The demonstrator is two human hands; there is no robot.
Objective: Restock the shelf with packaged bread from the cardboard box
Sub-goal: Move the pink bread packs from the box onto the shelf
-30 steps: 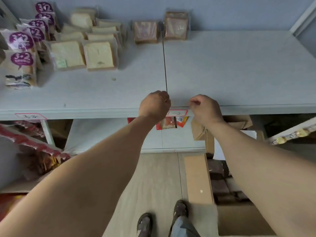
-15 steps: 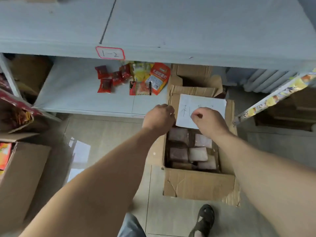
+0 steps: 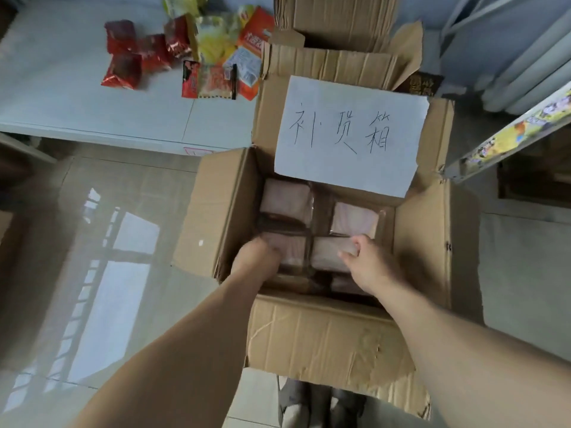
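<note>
An open cardboard box [image 3: 324,335] stands on the floor below me, with a white handwritten paper sheet [image 3: 349,134] on its far flap. Inside lie several clear-wrapped bread packs, among them one at the back left [image 3: 285,200] and one at the back right [image 3: 355,219]. My left hand [image 3: 256,261] is down in the box, fingers curled onto a front-left bread pack [image 3: 293,248]. My right hand [image 3: 367,264] grips the edge of the front-right bread pack [image 3: 327,254] between thumb and fingers. The lower layers are hidden.
A low white shelf [image 3: 61,103] at the upper left carries red snack packets [image 3: 123,66] and an orange packet [image 3: 247,63]. Another cardboard box [image 3: 333,20] sits behind. A coloured shelf edge strip [image 3: 509,134] juts in at the right. My feet [image 3: 309,406] stand by the box's front.
My view dropped from the upper shelf to the box on the floor. Both hands went from the shelf edge down into the box and closed on bread packs.
</note>
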